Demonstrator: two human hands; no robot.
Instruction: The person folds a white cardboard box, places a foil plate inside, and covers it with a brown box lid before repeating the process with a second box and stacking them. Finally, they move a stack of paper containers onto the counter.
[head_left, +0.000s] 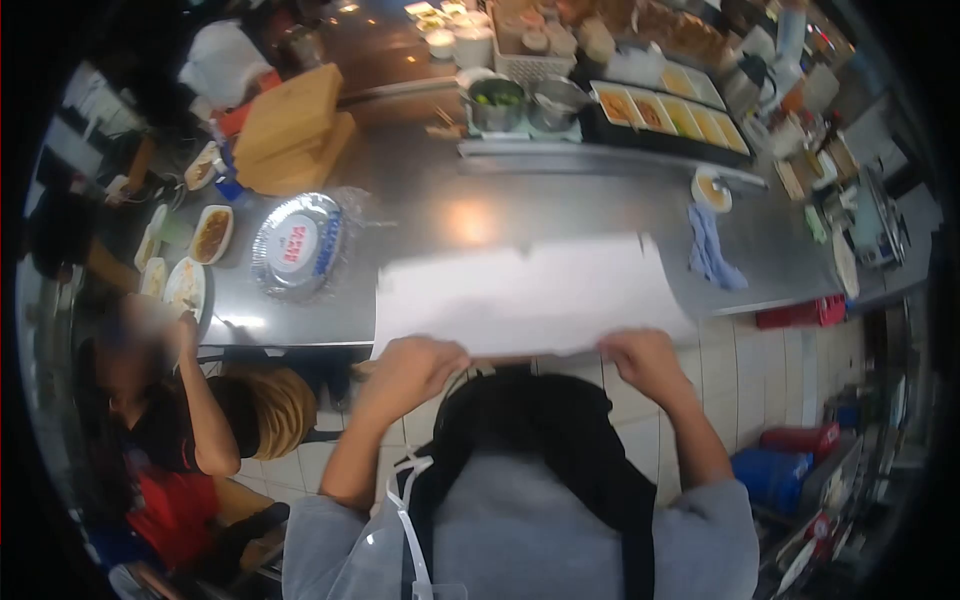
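A wide white sheet (530,295), which looks like paper, lies over the front of the steel counter and reaches past its near edge. My left hand (418,370) grips the sheet's near left edge with its fingers closed. At the near right edge, my right hand (640,360) pinches the sheet in the same way. Left of the sheet sits a plastic-wrapped pack of foil plates (296,246) with a printed label. A crumpled blue cloth (712,250) rests to the right, beside a small white bowl (711,190) with a utensil in it.
Wooden boards (290,125) are stacked at the back left. A topping tray (670,112) and metal pots (497,105) stand along the back. On the left, a seated person (190,420) has a hand at a plate of food (187,286), near a dish of brown food (211,234).
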